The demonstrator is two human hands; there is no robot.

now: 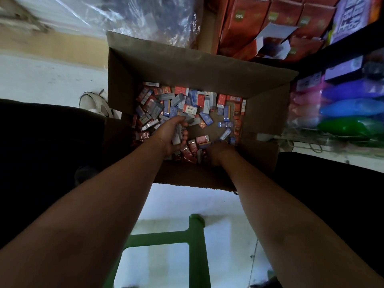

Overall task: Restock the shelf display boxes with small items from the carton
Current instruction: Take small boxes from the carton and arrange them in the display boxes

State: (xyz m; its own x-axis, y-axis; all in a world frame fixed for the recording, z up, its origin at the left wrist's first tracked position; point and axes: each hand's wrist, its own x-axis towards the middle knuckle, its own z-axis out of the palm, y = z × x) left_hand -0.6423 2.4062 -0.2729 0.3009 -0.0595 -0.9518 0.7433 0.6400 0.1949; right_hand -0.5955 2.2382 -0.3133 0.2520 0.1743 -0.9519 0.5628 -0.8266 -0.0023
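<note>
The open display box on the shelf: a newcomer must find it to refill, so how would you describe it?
Look past the brown carton to the red boxes at upper right. Among them, the open display box alone has its white flap raised and its white inside showing.

The scene is seen from a single head-worn, wide-angle camera, aimed steeply down along both forearms into an open carton point(187, 65) on the floor. The carton is held near the middle of the frame, close below. A shelf point(340, 44) is caught at the right edge, bent by the lens.
</note>
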